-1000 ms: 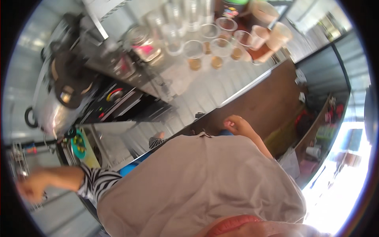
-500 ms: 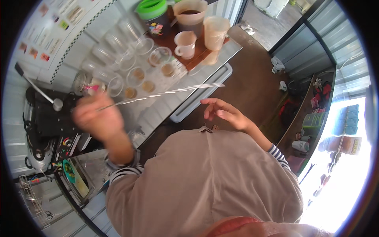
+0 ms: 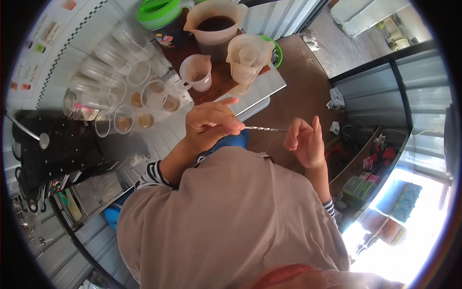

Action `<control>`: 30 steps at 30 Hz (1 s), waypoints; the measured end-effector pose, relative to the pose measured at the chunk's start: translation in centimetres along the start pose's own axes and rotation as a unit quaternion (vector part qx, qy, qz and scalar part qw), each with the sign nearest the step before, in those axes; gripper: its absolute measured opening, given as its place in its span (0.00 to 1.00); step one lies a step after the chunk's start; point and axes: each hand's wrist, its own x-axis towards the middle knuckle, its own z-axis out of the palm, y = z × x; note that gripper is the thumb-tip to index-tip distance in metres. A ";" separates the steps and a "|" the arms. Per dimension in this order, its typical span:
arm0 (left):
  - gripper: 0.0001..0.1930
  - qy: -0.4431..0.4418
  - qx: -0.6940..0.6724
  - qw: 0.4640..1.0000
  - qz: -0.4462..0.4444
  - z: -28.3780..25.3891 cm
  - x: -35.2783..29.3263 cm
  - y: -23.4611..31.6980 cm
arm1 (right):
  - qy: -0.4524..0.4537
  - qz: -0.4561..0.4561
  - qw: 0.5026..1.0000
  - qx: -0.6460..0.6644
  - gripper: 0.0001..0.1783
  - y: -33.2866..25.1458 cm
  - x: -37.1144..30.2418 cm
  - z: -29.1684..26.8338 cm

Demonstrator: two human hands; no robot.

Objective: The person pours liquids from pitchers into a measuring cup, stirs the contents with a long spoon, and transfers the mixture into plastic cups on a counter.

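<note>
Floor point(image 3: 299, 72) stretches past counter edge point(image 3: 268, 93) | left hand point(image 3: 208, 123) pinches twisted rod point(image 3: 264, 128) | right hand point(image 3: 309, 144) loosely uncurled beside its tip

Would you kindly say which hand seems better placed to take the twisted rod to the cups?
Probably the left hand: it holds the rod and is nearer the clear cups than the right hand.

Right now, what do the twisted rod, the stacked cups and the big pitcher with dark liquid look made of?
Twisted rod: probably metal, silvery and shiny; bright glints run along its spiral.
Stacked cups: likely clear, glossy plastic; thin, see-through walls with highlights.
Big pitcher: probably plastic, milky and translucent; the dark liquid seems to shade its wall.
</note>
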 end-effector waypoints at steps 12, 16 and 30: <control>0.02 -0.078 -0.075 0.993 0.047 -1.9 11.8 -5.2 | 0.005 -0.136 0.977 0.166 0.22 -10.6 10.0 -2.7; 0.10 -0.009 0.015 0.999 0.036 -4.1 10.4 -4.8 | -0.029 -0.118 0.992 0.024 0.18 -13.4 14.7 -2.9; 0.16 0.661 0.476 0.526 -0.244 -1.2 -11.8 -9.8 | -0.074 -0.417 0.864 -0.271 0.25 -18.8 29.6 -2.5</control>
